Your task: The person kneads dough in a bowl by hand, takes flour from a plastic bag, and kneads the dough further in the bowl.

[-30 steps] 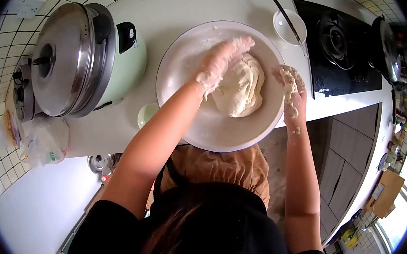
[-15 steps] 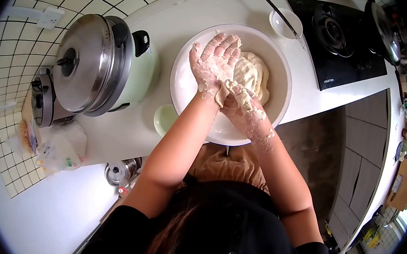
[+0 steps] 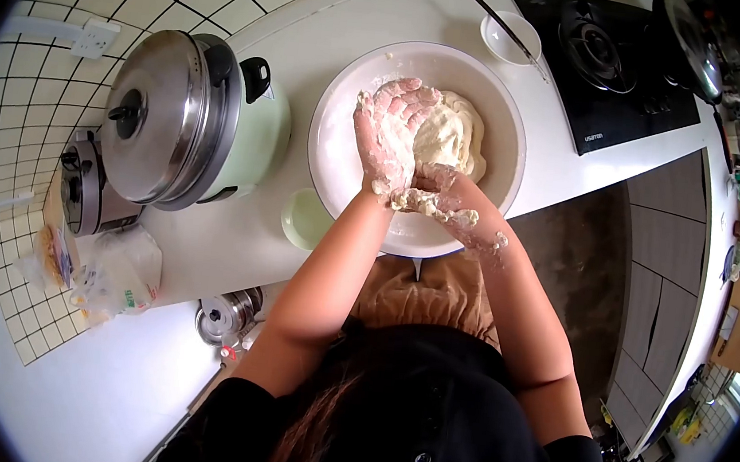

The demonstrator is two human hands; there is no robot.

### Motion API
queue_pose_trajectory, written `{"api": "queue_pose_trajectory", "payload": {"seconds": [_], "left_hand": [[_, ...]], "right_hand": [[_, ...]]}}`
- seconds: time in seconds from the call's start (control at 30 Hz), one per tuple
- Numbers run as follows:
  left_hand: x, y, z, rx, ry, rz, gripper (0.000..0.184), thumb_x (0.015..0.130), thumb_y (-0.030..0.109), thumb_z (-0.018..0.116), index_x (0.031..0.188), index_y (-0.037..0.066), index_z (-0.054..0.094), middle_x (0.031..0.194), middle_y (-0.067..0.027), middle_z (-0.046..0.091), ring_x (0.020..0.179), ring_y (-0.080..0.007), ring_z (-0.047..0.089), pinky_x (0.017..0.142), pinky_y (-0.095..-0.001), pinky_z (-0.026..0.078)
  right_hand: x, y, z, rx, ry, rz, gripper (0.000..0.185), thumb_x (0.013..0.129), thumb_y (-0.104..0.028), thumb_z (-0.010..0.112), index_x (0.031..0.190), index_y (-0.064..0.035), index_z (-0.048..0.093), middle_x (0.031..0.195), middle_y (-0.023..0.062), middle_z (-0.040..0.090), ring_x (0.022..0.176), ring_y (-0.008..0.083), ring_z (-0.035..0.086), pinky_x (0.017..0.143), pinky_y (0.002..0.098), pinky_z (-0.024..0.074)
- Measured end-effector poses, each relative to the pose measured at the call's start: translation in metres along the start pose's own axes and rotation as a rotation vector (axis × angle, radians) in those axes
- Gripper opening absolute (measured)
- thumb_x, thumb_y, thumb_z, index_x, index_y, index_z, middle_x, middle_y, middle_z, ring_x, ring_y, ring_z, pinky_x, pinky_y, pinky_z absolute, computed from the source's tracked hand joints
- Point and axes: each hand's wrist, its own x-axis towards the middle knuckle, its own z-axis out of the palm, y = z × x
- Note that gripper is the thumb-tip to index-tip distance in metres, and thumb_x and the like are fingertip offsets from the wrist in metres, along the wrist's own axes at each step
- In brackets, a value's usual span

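Observation:
My left hand point(image 3: 390, 135) is raised over a wide white basin point(image 3: 329, 147), palm up, its fingers apart and slightly curled. Sticky dough coats the palm and fingers. Against its wrist sits my right hand point(image 3: 446, 204), curled closed, with lumps of dough along the edge and smears up the forearm. Whatever its fingers hold, if anything, is hidden. A soft, pale mass of dough point(image 3: 452, 136) lies in the right part of the basin, beyond my right hand. Bits of dough stick to the basin's inner wall.
Left of the basin stand a pale green steamer pot point(image 3: 258, 144) with a steel lid and a light green bowl point(image 3: 301, 220). A white bowl point(image 3: 500, 40) with a chopstick-like stick point(image 3: 505, 26) across it is at the back, beside a black gas hob point(image 3: 602, 84).
My left hand has lowered slightly and its fingers have curled more. My right hand has turned and moved a little down at the left wrist. The dough mass stays in the basin.

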Motion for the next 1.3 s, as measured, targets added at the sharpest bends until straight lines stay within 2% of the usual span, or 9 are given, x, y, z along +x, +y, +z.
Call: {"api": "queue_pose_trajectory", "payload": {"seconds": [0.43,0.67,0.87,0.9,0.93,0.97,1.03,1.13,1.3], "left_hand": [[-0.008,-0.005,-0.017,0.124,0.028,0.013,0.063,0.089,0.054,0.033,0.111,-0.002,0.053,0.109,-0.015,0.057,0.103,-0.0311,0.054,0.098,-0.0428,0.037],[-0.007,0.005,-0.03,0.058,0.151,-0.071,0.063,0.089,0.053,0.033,0.113,-0.002,0.052,0.106,-0.0176,0.059,0.104,-0.0295,0.055,0.095,-0.0387,0.04],[-0.014,0.006,-0.033,-0.086,0.161,-0.176,0.064,0.09,0.053,0.033,0.116,-0.003,0.05,0.111,-0.0194,0.056,0.11,-0.0315,0.051,0.098,-0.0415,0.039],[-0.016,0.005,-0.032,-0.086,0.161,-0.191,0.063,0.09,0.053,0.033,0.116,-0.003,0.05,0.112,-0.0195,0.055,0.11,-0.0317,0.051,0.098,-0.0417,0.038],[-0.017,0.005,-0.033,-0.081,0.162,-0.193,0.063,0.09,0.053,0.034,0.116,-0.003,0.05,0.112,-0.0188,0.056,0.111,-0.031,0.051,0.099,-0.0408,0.037],[-0.02,0.005,-0.033,-0.075,0.164,-0.195,0.064,0.09,0.053,0.034,0.115,-0.002,0.05,0.112,-0.0181,0.056,0.111,-0.0303,0.051,0.1,-0.0399,0.036],[-0.023,0.005,-0.036,-0.074,0.171,-0.203,0.063,0.09,0.054,0.034,0.115,-0.002,0.051,0.112,-0.0175,0.056,0.111,-0.0296,0.051,0.101,-0.039,0.035],[-0.027,0.003,-0.039,-0.076,0.19,-0.214,0.062,0.09,0.053,0.035,0.115,-0.002,0.051,0.112,-0.0174,0.056,0.111,-0.0293,0.051,0.101,-0.039,0.035],[-0.032,0.003,-0.04,-0.017,0.179,-0.212,0.058,0.091,0.049,0.037,0.116,-0.001,0.05,0.113,-0.0174,0.056,0.111,-0.0293,0.052,0.099,-0.0398,0.038]], "right_hand": [[0.002,0.022,0.007,-0.02,0.139,0.112,0.019,0.086,-0.011,0.064,0.097,0.0048,0.062,0.08,0.0047,0.064,0.065,0.0093,0.056,0.061,0.0243,0.0484],[0.0,-0.001,-0.043,0.443,0.372,-0.06,0.016,0.088,-0.011,0.063,0.095,0.0038,0.061,0.086,0.0109,0.065,0.073,0.0163,0.063,0.068,0.0274,0.0538],[0.02,0.052,-0.077,-0.701,0.706,-0.366,0.033,0.083,-0.006,0.06,0.112,0.01,0.055,0.108,0.0185,0.061,0.091,0.0329,0.063,0.083,0.0338,0.0502],[0.016,0.046,-0.064,-0.836,0.686,-0.268,0.039,0.081,-0.002,0.06,0.119,0.005,0.055,0.126,0.02,0.05,0.112,0.033,0.053,0.095,0.0366,0.0442],[0.023,0.067,-0.064,-0.985,0.619,-0.366,0.049,0.081,-0.004,0.058,0.128,0.0013,0.048,0.135,0.0212,0.042,0.127,0.0353,0.039,0.104,0.0389,0.037],[0.03,0.086,-0.062,-1.558,0.324,-0.134,0.055,0.082,-0.01,0.057,0.134,0.0,0.042,0.139,0.0206,0.037,0.131,0.0345,0.033,0.107,0.0384,0.033],[0.036,0.096,-0.054,-1.888,0.062,0.107,0.064,0.084,-0.018,0.055,0.14,-0.0002,0.032,0.144,0.019,0.031,0.136,0.0327,0.026,0.11,0.038,0.0285],[0.038,0.105,-0.061,-1.293,0.33,0.025,0.071,0.084,-0.026,0.052,0.142,0.0031,0.024,0.149,0.0161,0.025,0.138,0.0295,0.025,0.11,0.0384,0.0273],[0.031,0.048,-0.099,-1.06,0.007,0.15,0.05,0.081,-0.014,0.054,0.129,-0.0024,0.047,0.129,0.022,0.047,0.116,0.0334,0.048,0.095,0.0355,0.0413]]}}
